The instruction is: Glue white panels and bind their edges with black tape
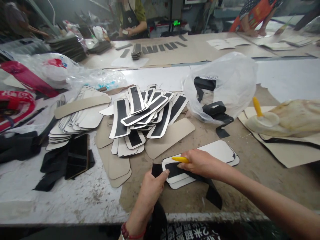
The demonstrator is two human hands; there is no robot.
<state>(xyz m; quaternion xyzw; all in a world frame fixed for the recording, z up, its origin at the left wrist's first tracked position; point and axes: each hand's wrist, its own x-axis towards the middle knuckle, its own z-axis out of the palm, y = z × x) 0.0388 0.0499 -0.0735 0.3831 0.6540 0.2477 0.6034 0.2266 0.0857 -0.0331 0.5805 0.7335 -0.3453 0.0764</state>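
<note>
A white rounded panel (217, 150) lies on a similar panel in front of me, with a black fabric strip (172, 170) along its near left part. The strip's loose tail hangs over the panel's near edge onto the brown board. My left hand (152, 185) pinches the strip at the panel's left end, thumb on top. My right hand (201, 162) is closed around a yellow pointed tool (180, 159) and presses on the strip; its fingertips are partly hidden. Beyond lies a heap of white panels with black strips (146, 110).
Plain panels (75, 116) are stacked left, near black fabric (55, 163) and a dark phone-like slab (78, 156). A clear plastic bag (240, 76) holds black strip. At right, a yellow handle (257, 106) stands in a whitish container (265, 122). Other people work behind the far table (200, 55).
</note>
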